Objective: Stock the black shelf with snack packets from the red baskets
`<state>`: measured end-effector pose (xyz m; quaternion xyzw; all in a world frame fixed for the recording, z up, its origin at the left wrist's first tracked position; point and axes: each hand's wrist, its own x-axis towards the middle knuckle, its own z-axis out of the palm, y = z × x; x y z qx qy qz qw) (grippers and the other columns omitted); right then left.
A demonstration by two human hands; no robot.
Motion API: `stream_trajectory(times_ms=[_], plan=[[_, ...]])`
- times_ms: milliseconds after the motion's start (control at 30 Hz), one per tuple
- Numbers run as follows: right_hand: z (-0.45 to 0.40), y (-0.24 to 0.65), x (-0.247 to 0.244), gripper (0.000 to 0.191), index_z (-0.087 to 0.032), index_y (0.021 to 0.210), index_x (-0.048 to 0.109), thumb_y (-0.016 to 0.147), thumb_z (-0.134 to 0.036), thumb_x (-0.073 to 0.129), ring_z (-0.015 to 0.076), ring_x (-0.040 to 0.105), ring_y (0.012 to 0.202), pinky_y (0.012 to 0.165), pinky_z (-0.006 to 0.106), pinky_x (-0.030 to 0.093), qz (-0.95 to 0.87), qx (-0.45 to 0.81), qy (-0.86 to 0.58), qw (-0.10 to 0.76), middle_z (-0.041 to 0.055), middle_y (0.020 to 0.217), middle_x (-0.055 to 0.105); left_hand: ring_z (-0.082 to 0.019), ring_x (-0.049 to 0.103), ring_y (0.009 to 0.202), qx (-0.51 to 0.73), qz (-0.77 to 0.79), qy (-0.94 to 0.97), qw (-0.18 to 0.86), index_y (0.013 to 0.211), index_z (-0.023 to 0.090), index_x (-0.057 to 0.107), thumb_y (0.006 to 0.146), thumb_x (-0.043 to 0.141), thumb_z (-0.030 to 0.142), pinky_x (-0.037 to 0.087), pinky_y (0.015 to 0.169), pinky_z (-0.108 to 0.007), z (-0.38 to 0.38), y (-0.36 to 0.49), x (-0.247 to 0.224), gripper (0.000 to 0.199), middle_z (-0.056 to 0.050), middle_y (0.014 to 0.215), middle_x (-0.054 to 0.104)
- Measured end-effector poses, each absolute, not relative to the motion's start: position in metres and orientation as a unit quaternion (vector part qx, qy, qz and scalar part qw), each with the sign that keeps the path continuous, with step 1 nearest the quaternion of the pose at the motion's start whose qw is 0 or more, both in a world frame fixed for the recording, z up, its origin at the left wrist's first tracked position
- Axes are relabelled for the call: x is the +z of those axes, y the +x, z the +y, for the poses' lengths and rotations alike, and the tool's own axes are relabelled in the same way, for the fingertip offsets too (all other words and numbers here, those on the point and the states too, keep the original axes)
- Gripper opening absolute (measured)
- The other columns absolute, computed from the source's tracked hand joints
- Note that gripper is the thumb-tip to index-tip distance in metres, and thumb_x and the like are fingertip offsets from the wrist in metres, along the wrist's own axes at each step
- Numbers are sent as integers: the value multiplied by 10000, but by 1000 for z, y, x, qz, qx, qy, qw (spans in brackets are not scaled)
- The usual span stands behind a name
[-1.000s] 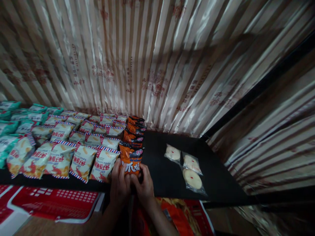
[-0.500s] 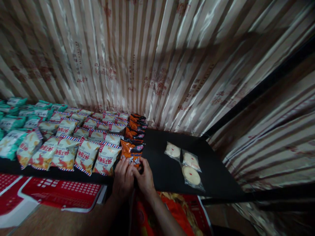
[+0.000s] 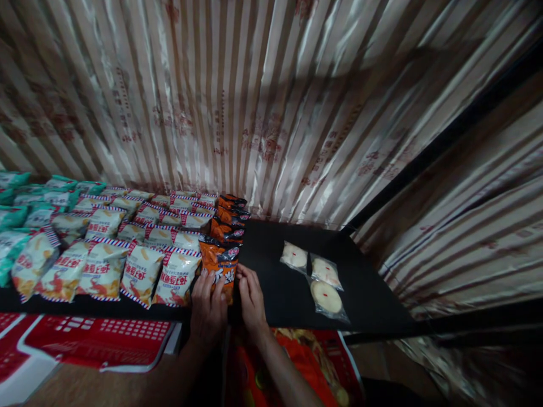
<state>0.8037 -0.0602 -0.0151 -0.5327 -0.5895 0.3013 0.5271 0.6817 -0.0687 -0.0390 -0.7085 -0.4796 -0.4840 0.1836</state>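
The front orange bag (image 3: pixel 219 255) stands upright near the front edge of a black shelf (image 3: pixel 265 246). Crowding its left side are rows of white bags (image 3: pixel 177 276) with striped edges, and farther left green bags (image 3: pixel 12 246). Directly behind it, more orange bags (image 3: pixel 229 219) run in a file toward a striped curtain (image 3: pixel 254 118), which closes off the back. Well to its right, three flat clear packets (image 3: pixel 326 298) lie on the shelf, holding pale discs marked with a red dot. Beyond them to the right, a dark bar (image 3: pixel 428 164) slants upward.

The left hand (image 3: pixel 209 305) lays its fingers over the bag's lower front, partly hiding the print; the right hand (image 3: pixel 253 299) is at its right edge, fingers loosely bent. Whether either hand squeezes it, I cannot tell.

Below and left of that bag sits a red basket (image 3: pixel 97 342) with a pale rim. Below and right, a red container (image 3: pixel 347 355), probably another basket, holds orange packaging (image 3: pixel 297 362); the gloom blurs its details.
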Motion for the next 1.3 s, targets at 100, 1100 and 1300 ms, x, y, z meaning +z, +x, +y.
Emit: stream_trajectory(times_ms=[100,1100,1300], plan=[[-55,805,-14,408,-228,1250,513,946,-373,283,179,428,1228,1068,388,315,-606,296,-519,525,66,1312,495,-316,334,1292,-481,-483,-710,178,1228,99,469,830,463,113,370,1003,-475,-68,682,-43,398,-196,1305,428],[5,804,-1,552,-253,1384,343,929,-531,202,144,239,1359,1141,396,169,-579,332,-484,566,-5,1471,298,-317,298,1312,-451,-498,-718,180,1194,91,475,819,467,74,348,1010,-471,-67,684,-42,375,-202,1308,412],[11,803,10,582,-260,1357,396,909,-579,206,152,272,1347,1136,386,189,-605,337,-464,552,0,1440,364,-319,301,1310,-447,-506,-718,170,1215,101,462,816,478,76,346,1011,-483,-66,684,-48,400,-199,1326,397]])
